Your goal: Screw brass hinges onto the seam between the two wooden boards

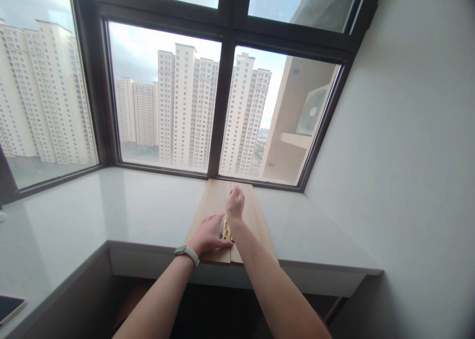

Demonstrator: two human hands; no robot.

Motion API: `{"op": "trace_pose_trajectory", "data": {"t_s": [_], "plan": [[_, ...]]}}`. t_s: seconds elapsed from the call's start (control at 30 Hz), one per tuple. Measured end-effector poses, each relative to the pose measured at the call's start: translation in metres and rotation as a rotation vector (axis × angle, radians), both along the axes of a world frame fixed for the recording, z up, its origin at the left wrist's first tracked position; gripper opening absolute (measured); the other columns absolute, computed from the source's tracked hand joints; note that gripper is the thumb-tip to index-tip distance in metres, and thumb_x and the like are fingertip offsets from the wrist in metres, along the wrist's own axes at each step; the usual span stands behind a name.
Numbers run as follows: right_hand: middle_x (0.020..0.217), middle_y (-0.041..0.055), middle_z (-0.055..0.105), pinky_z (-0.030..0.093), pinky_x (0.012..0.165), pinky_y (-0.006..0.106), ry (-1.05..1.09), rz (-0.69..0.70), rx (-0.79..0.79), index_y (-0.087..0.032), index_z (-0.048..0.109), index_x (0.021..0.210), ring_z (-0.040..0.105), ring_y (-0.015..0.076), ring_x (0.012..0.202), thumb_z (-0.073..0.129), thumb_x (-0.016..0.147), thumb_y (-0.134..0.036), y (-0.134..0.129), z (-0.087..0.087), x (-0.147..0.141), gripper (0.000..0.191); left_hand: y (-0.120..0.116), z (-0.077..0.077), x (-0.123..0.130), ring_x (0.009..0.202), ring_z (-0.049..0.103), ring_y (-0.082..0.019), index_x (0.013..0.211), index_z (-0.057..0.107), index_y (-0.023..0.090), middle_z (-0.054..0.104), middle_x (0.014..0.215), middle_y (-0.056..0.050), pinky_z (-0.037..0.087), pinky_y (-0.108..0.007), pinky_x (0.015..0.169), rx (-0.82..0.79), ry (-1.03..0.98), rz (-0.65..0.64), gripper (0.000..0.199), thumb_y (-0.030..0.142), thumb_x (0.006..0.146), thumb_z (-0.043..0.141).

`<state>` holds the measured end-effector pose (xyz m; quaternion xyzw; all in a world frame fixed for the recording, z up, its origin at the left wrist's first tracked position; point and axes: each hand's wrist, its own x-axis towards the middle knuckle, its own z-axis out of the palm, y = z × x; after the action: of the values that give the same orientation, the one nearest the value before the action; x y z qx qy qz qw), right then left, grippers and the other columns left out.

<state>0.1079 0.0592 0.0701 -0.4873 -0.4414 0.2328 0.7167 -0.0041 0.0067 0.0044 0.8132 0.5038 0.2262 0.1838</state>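
Observation:
Two pale wooden boards (256, 215) lie side by side, with a thin seam between them running away from me. A small gold-yellow piece with dark bits about it (226, 231), too small to make out, lies on them near the seam. My left hand (208, 235), with a watch (186, 252) on its wrist, rests on the boards beside this piece, thumb and fingers spread around it. Just beyond the piece, over the seam, my right hand (235, 205) is closed. What its curled fingers hold, if anything, is hidden.
The boards lie across a white window ledge (148, 215), reaching from its front edge to the dark window frame (217, 106). A white wall (408, 156) rises on the right. A dark-screened flat device (11, 307) lies at the lower left.

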Motion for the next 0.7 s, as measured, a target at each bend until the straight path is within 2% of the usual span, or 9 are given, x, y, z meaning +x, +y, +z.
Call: {"op": "trace_pose_trajectory", "data": {"t_s": [0.1, 0.2, 0.27, 0.33, 0.47, 0.57, 0.7], "plan": [[0.056, -0.0021, 0.041, 0.029, 0.050, 0.030, 0.092, 0.141, -0.043, -0.026, 0.037, 0.061, 0.037, 0.0157, 0.051, 0.043, 0.095, -0.031, 0.007, 0.001, 0.007, 0.034, 0.002, -0.003, -0.001, 0.147, 0.038, -0.038, 0.152, 0.043, 0.024, 0.048, 0.155, -0.014, 0.031, -0.042, 0.120, 0.029, -0.011, -0.002, 0.113, 0.076, 0.059, 0.079], [0.051, -0.0049, 0.034, 0.020, 0.044, 0.028, 0.193, 0.294, -0.096, -0.027, 0.034, 0.060, 0.027, 0.0127, 0.044, 0.044, 0.091, -0.029, 0.011, 0.003, 0.013, 0.033, 0.004, -0.006, -0.002, 0.146, 0.038, -0.038, 0.156, 0.039, 0.022, 0.047, 0.157, -0.014, 0.031, -0.042, 0.120, 0.036, -0.018, -0.005, 0.119, 0.077, 0.058, 0.078], [0.050, -0.0059, 0.035, 0.021, 0.043, 0.027, 0.193, 0.337, -0.084, -0.026, 0.035, 0.062, 0.027, 0.0118, 0.043, 0.047, 0.090, -0.031, 0.011, 0.004, 0.014, 0.031, 0.005, -0.008, -0.002, 0.146, 0.039, -0.038, 0.157, 0.038, 0.021, 0.047, 0.157, -0.014, 0.031, -0.042, 0.120, 0.038, -0.017, -0.008, 0.120, 0.078, 0.058, 0.078], [0.051, -0.0058, 0.042, 0.027, 0.044, 0.026, 0.165, 0.300, -0.052, -0.026, 0.040, 0.067, 0.034, 0.0122, 0.045, 0.053, 0.091, -0.037, 0.010, 0.002, 0.013, 0.029, 0.006, -0.010, -0.002, 0.145, 0.039, -0.038, 0.157, 0.038, 0.020, 0.047, 0.156, -0.014, 0.031, -0.042, 0.120, 0.040, -0.016, -0.007, 0.120, 0.077, 0.059, 0.078], [0.062, -0.0033, 0.054, 0.040, 0.054, 0.026, 0.119, 0.094, 0.004, -0.024, 0.051, 0.078, 0.051, 0.0149, 0.058, 0.062, 0.089, -0.056, 0.006, -0.005, 0.009, 0.036, 0.009, -0.014, -0.002, 0.145, 0.040, -0.038, 0.156, 0.039, 0.020, 0.048, 0.155, -0.015, 0.031, -0.042, 0.119, 0.057, -0.016, -0.009, 0.120, 0.079, 0.058, 0.077], [0.065, -0.0017, 0.055, 0.040, 0.057, 0.028, 0.109, 0.016, -0.030, -0.024, 0.051, 0.079, 0.051, 0.0163, 0.060, 0.054, 0.093, -0.062, 0.007, -0.007, 0.006, 0.041, 0.010, -0.016, -0.003, 0.144, 0.041, -0.039, 0.154, 0.041, 0.021, 0.049, 0.154, -0.014, 0.033, -0.043, 0.118, 0.075, -0.018, -0.018, 0.118, 0.080, 0.058, 0.077], [0.067, 0.0000, 0.054, 0.040, 0.061, 0.030, 0.041, -0.041, -0.052, -0.025, 0.047, 0.075, 0.049, 0.0174, 0.062, 0.044, 0.099, -0.054, 0.008, -0.005, 0.005, 0.038, 0.009, -0.014, -0.003, 0.143, 0.042, -0.040, 0.151, 0.045, 0.023, 0.051, 0.153, -0.014, 0.034, -0.044, 0.117, 0.076, -0.016, -0.020, 0.114, 0.081, 0.058, 0.076]]}}
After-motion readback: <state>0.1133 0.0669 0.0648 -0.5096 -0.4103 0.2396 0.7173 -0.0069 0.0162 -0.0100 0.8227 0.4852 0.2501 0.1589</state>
